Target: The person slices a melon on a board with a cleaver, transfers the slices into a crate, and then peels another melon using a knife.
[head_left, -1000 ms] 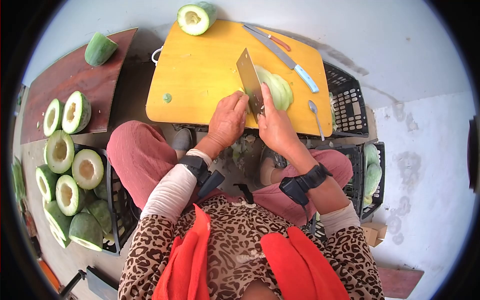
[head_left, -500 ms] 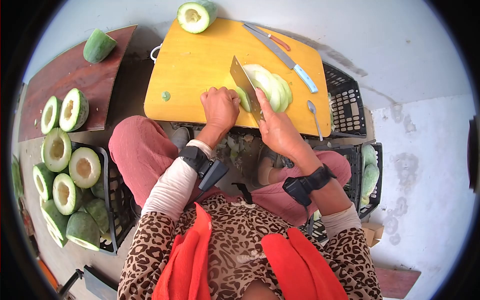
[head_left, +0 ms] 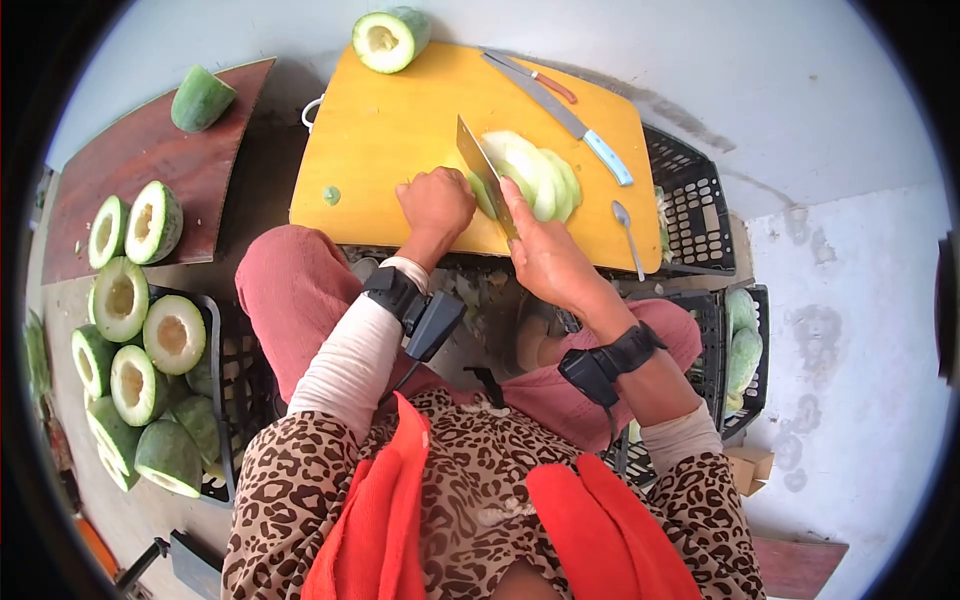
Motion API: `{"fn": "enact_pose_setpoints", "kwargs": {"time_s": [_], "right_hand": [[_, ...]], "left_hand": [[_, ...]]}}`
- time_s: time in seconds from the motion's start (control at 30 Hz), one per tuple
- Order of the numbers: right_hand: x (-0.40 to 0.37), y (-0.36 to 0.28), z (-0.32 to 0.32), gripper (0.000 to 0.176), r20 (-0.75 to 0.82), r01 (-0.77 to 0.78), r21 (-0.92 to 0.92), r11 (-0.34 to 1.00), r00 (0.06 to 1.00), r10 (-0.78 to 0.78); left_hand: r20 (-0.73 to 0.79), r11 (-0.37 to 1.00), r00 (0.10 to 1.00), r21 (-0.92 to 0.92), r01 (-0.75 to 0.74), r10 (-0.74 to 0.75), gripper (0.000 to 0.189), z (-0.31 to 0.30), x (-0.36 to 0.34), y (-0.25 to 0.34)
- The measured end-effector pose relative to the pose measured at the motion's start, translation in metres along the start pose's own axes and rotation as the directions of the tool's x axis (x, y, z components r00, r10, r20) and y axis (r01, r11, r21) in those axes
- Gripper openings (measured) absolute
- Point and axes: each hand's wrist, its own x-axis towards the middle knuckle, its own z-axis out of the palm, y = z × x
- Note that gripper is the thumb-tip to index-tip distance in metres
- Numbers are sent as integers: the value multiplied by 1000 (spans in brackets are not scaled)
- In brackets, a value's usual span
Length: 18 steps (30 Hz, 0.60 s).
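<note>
A cleaver [head_left: 477, 163] with a broad dark blade is in my right hand [head_left: 550, 258], its handle hidden inside the closed fingers. Pale green melon slices [head_left: 545, 178] lie fanned out, overlapping, just right of the blade. My left hand [head_left: 437, 207] is curled with knuckles up beside the blade's left face. Its fingers press on a small melon piece [head_left: 483, 197], mostly hidden between hand and blade. Everything rests on a yellow board [head_left: 375, 135]. A halved melon [head_left: 390, 40] lies on its side at the board's far edge.
Right of the slices lie a blue-handled knife [head_left: 605, 155], a red-handled knife [head_left: 555, 85] and a spoon [head_left: 627, 235]. Cut melons [head_left: 133, 383] fill a black crate at left; others sit on a brown board [head_left: 110, 150]. Black crates [head_left: 697, 215] stand at right.
The cleaver and my right hand have shifted slightly left. My left hand stays curled in nearly the same spot. The whole view has moved a little.
</note>
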Motion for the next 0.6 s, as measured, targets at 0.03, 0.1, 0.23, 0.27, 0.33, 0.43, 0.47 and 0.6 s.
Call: {"fn": "enact_pose_setpoints", "kwargs": {"time_s": [0.03,0.1,0.23,0.27,0.33,0.43,0.47,0.6], "right_hand": [[-1,1,0,73,-7,2,-9,1000,1000,-2],[0,6,4,74,-37,27,-25,999,999,-28],[1,13,5,75,-85,29,-9,1000,996,-30],[1,10,3,75,-84,9,4,1000,996,-8],[-3,-4,-5,75,-87,-32,-21,999,996,30],[-5,-12,-8,75,-106,5,-71,997,994,-13],[-4,-12,-8,75,-113,33,-92,995,993,-43],[1,-6,-2,75,-114,81,-108,991,989,-93]], "left_hand": [[-19,1000,1000,-18,-17,16,11,-1,-3,0],[-63,997,997,-51,-56,53,10,0,-9,-2],[-50,992,997,-110,-70,64,10,-3,-14,-3],[-22,991,999,-124,-51,49,11,-5,-16,-2],[-62,982,996,-174,-78,69,15,-2,-18,-4],[-60,979,995,-182,-90,80,20,-1,-19,-4],[-49,981,996,-175,-89,81,22,-2,-19,-3],[-229,975,965,-148,-164,127,16,8,-20,-6]]}}
